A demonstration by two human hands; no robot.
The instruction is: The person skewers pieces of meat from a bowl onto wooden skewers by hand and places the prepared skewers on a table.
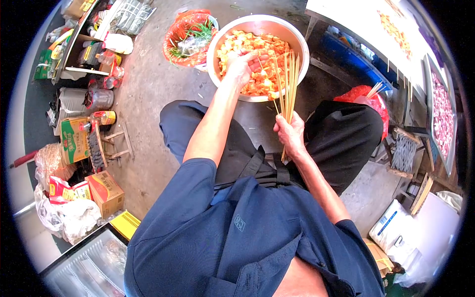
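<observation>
My right hand (291, 132) is closed around a bundle of thin bamboo skewers (289, 91), which fan upward over the near right rim of a large metal basin (303, 69). Orange, sauce-coated chunks (237, 42), seemingly meat, fill much of the basin. One skewer at the bundle's left side leans away, with a chunk (272, 94) by it. Over the chunks is my left hand (242, 67), its fingers stretched to the right toward the skewers. Nothing can be made out in its grasp, though the fingertips blend with the chunks behind.
A red-bagged bin (173, 37) with green stalks stands left of the basin. At right are a white table (356, 24), a tray of pinkish pieces (442, 111) and a red bag (378, 106) with skewers. Shelves, bottles, a small stool (118, 143) and cartons (105, 193) line the left.
</observation>
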